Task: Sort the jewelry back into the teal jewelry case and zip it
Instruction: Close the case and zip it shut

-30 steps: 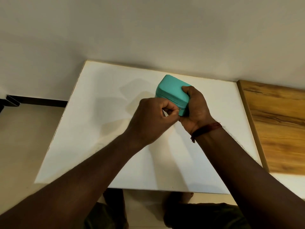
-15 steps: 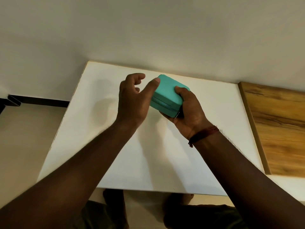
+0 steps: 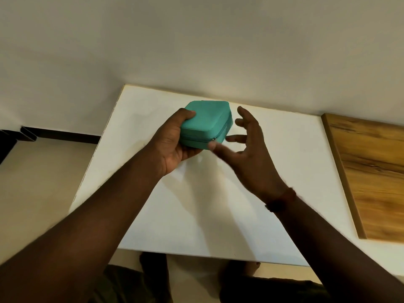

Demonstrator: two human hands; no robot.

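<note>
Your left hand grips the teal jewelry case from its left end. The thumb is curled over the lid and the fingers are wrapped underneath, so the case sits clamped in your palm, raised above the white table toward its far edge. The case is tilted a little, with its near side facing you.

Your right hand is spread wide just beside the right end of the case, fingers apart and loosely bent, holding nothing. Its thumb reaches toward the near right corner, where the small metal zipper pull sits. That hand is blurred, so the thumb tip may be touching the case or may be just short of it; you cannot tell from this view.

The lid is down on the base and the zip line runs closed along the near side and the right end, as far as it shows. Whatever is inside is hidden.

A reddish thread bracelet circles your right wrist. A wooden board lies alongside the table's right edge.
</note>
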